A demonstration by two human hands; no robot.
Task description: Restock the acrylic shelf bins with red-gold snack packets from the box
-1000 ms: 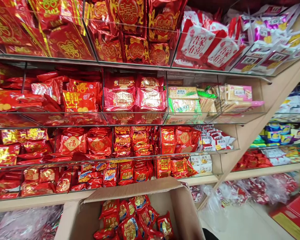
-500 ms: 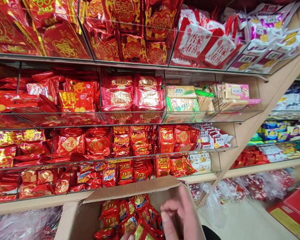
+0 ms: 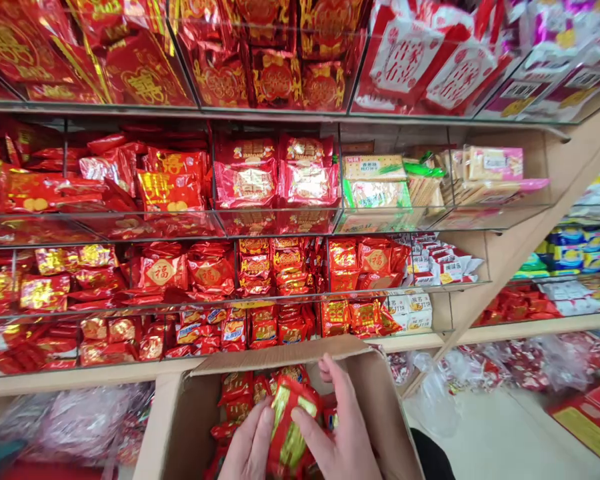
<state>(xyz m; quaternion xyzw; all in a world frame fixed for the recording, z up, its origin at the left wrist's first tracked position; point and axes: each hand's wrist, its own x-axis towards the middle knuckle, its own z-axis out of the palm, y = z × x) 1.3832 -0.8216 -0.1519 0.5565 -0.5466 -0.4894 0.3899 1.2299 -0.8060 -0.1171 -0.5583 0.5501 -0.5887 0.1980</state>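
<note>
A red-and-gold snack packet [image 3: 286,437] is held over the open cardboard box [image 3: 395,413]. My left hand [image 3: 247,443] is closed on its left side, thumb and fingers pressed against the wrapper. On the opposite side, my right hand [image 3: 343,427] has its thumb on the packet, while the index finger points up and away from it. Beneath and behind the hands, several red snack packets [image 3: 237,387] lie loose inside the box. The hands and the held packet hide part of the box's contents.
Ahead rise tiered shelves with clear dividers, filled with red snack packets [image 3: 163,272] and cracker packs [image 3: 377,190]. Plastic-bagged goods [image 3: 80,420] lie under the lowest shelf at left. A red carton [image 3: 593,420] stands on the floor at right.
Both hands have come up into view with the red-and-gold packet between them. My right hand has moved left onto the packet. The view has shifted slightly, moving the shelves up and right.
</note>
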